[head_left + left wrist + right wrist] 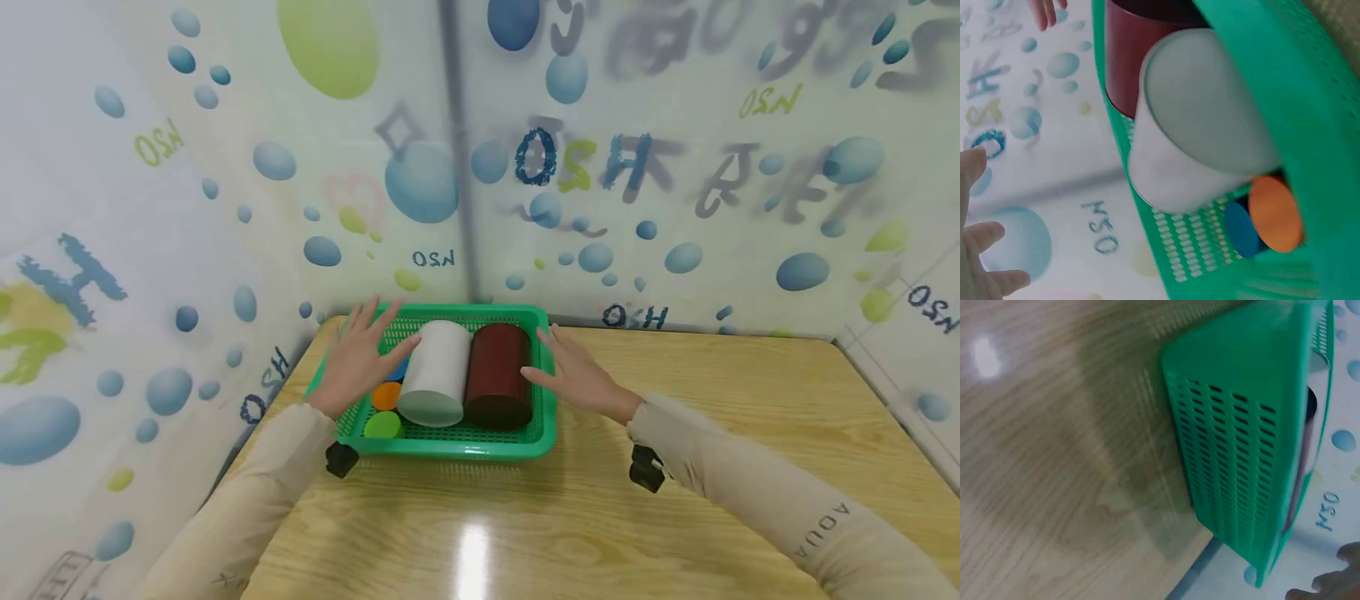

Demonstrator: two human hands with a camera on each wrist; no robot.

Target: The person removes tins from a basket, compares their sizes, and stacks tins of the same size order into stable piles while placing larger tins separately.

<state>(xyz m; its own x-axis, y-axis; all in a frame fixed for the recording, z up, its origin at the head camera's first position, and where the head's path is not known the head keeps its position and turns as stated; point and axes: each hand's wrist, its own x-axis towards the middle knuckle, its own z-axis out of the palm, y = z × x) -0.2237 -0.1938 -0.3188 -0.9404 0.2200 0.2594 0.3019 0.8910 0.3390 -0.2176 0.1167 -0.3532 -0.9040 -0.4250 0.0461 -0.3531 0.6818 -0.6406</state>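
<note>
a: how are the pieces placed?

b: the white cylinder (435, 371) and the dark red cylinder (497, 371) are laid side by side in the green plastic basket (468, 451), flat ends turned to its near rim. rolling is probably checked by that snug packing. the short green cylinder (383, 425), the short orange cylinder (386, 396) and the short blue cylinder (397, 371) are fitted along the basket's left, apparently because only that strip is left over.

a: and the hands?

b: the left hand (354, 362) is held above the basket's left side, the right hand (573, 375) by its right rim. on both, the fingers are spread wide and nothing is gripped; both sides seem to be kept within reach. whether that rim is touched cannot be told.

a: what is added by the wrist views?

b: in the left, the blue piece, largely covered in the head view, is shown beside the orange; the green is not shown. in the right, the basket's slotted outer wall is revealed, but all three short pieces are hidden.
</note>
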